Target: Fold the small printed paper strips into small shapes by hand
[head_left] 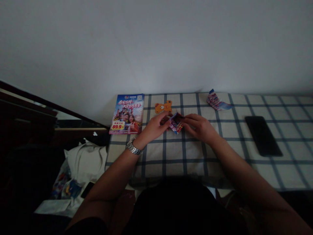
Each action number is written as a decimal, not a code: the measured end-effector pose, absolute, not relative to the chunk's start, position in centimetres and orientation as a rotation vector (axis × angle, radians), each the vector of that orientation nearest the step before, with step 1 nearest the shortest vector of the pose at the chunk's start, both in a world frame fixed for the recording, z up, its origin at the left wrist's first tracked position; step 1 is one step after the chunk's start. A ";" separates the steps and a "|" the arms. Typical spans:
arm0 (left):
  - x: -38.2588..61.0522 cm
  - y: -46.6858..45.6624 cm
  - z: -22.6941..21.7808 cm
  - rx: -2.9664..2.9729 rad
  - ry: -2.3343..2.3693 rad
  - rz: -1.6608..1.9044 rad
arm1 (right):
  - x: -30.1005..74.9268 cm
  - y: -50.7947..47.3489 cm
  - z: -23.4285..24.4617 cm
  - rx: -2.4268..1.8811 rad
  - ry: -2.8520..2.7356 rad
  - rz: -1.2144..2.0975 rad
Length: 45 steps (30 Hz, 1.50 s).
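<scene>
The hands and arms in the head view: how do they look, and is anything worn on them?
Both forearms are bare, no sleeves on them. The left hand has a silver metal-link wristwatch at its wrist. The right hand and wrist carry nothing. No ring or glove shows on the fingers, though the light is dim.

Through the head camera I saw both hands meet over the checked cloth [171, 153]. My left hand [155, 127], a metal watch [134, 147] on its wrist, and my right hand [199, 128] pinched a small folded paper [176, 124] between them. An orange bear cutout [163, 106] lay just behind it, a colourful flyer [127, 114] to the left, another folded scrap [216, 101] near the wall, and a dark phone [263, 135] well to the right.
</scene>
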State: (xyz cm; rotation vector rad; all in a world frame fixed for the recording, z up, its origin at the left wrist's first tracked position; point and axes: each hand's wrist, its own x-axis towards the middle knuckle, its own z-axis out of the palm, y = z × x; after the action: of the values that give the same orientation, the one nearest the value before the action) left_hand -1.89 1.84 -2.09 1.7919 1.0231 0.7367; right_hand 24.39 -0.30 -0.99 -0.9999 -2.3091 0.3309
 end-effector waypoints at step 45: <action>-2.1 1.3 -2.3 2.007 0.956 0.814 | 24.3 -0.2 -2.7 -1.176 -1.633 1.092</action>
State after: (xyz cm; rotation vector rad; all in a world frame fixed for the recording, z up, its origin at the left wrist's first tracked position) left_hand -2.10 1.28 -2.31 2.0067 0.9556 0.8139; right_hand 24.27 -0.22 -2.68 -1.1758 -1.6334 1.0920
